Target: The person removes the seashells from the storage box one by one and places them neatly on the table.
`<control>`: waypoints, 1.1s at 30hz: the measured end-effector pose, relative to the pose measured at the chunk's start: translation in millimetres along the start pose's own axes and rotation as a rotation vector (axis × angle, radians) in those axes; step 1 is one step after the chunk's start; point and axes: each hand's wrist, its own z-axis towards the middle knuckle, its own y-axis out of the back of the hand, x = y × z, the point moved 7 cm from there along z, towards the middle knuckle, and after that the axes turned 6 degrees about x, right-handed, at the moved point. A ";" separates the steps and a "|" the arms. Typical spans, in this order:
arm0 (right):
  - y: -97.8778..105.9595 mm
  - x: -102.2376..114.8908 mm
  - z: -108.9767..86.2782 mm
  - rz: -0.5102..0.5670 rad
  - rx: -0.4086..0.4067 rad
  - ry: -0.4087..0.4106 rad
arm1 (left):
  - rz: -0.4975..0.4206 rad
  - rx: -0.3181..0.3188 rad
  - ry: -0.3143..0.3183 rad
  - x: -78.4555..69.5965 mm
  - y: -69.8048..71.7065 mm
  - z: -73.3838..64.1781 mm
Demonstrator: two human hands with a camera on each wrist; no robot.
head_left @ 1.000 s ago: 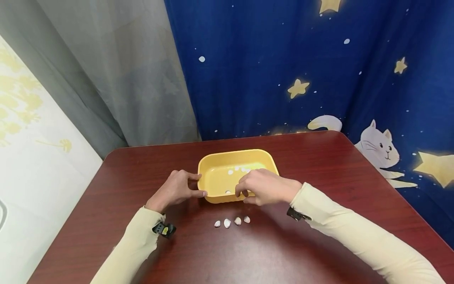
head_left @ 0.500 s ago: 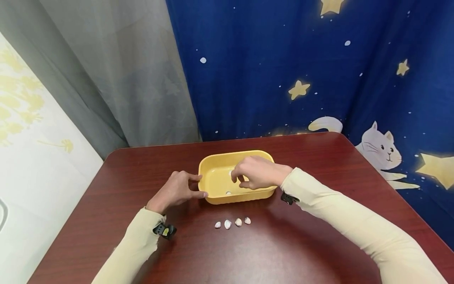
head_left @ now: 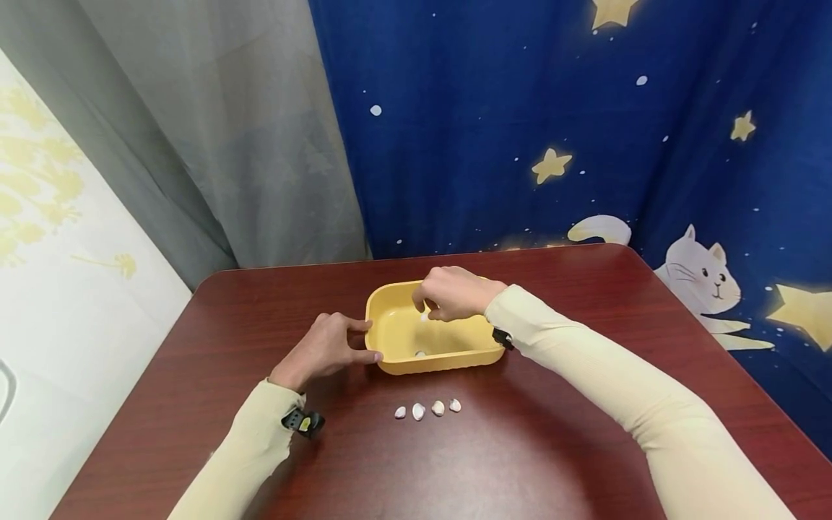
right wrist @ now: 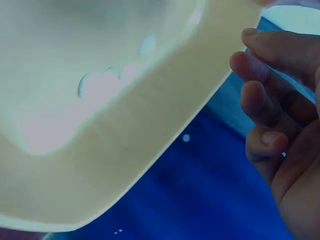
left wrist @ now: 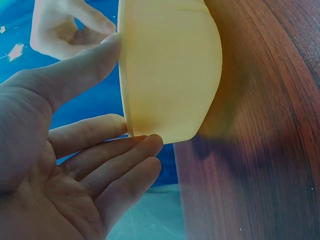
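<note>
A yellow rectangular basin (head_left: 448, 360) stands near the table's back edge. My left hand (head_left: 323, 344) touches its left end, thumb at the front corner and fingers against the side wall. In the left wrist view these fingers (left wrist: 125, 182) are fairly straight and spread. Over the basin's far side is my right hand (head_left: 451, 292), fingers loosely bent; in the right wrist view nothing shows between its fingertips (right wrist: 254, 95). A small white shell (head_left: 424, 316) lies below those fingertips, and another shell (head_left: 420, 354) near the front wall. The right wrist view shows several pale shells (right wrist: 147, 45) inside.
A row of several small white shells (head_left: 419, 412) lies on the dark red table (head_left: 364, 469) in front of the basin. Behind the table hang a grey curtain (head_left: 273, 144) and a blue star-patterned curtain (head_left: 468, 130). A white panel (head_left: 65, 325) stands at the left.
My right hand has moved from the basin's front rim up and back across it, toward the far side. My left hand stays at the left end. The row of shells keeps its place.
</note>
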 end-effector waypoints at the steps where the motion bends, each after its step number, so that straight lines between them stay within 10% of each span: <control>1: -1.7 -2.5 3.4 0.002 0.007 -0.008 | 0.001 -0.001 -0.002 -0.1 0.3 0.1; 33: -61.2 -37.3 48.0 0.028 0.080 -0.119 | -0.010 -0.007 -0.004 -0.3 1.9 -1.2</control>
